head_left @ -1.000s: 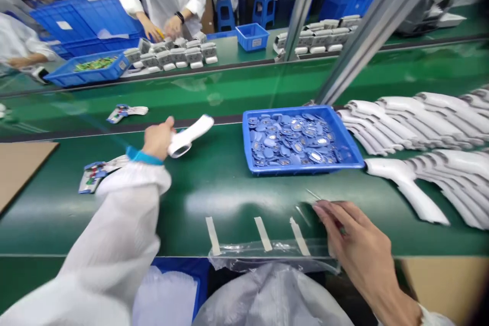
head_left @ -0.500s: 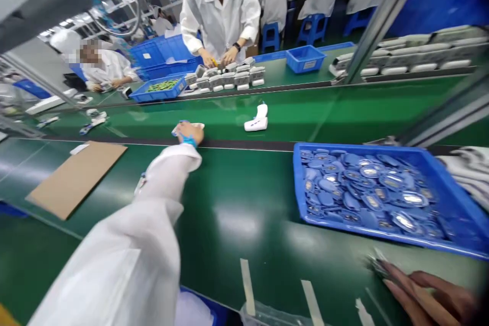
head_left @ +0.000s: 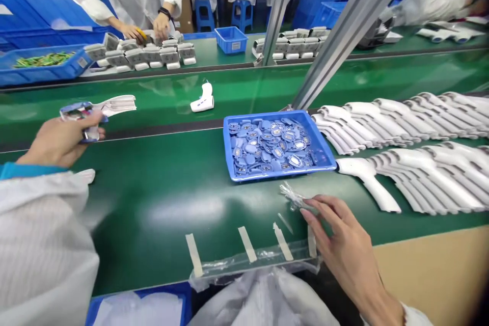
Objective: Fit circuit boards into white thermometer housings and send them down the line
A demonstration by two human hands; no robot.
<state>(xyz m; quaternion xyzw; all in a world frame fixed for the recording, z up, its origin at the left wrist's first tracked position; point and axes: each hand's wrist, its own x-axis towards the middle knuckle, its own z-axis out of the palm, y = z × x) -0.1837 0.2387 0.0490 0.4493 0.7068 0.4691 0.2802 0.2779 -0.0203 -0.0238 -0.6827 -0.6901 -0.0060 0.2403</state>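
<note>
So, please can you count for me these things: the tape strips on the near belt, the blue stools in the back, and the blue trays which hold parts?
Tape strips: 4
Blue stools: 2
Blue trays holding parts: 2
Total: 8
</note>
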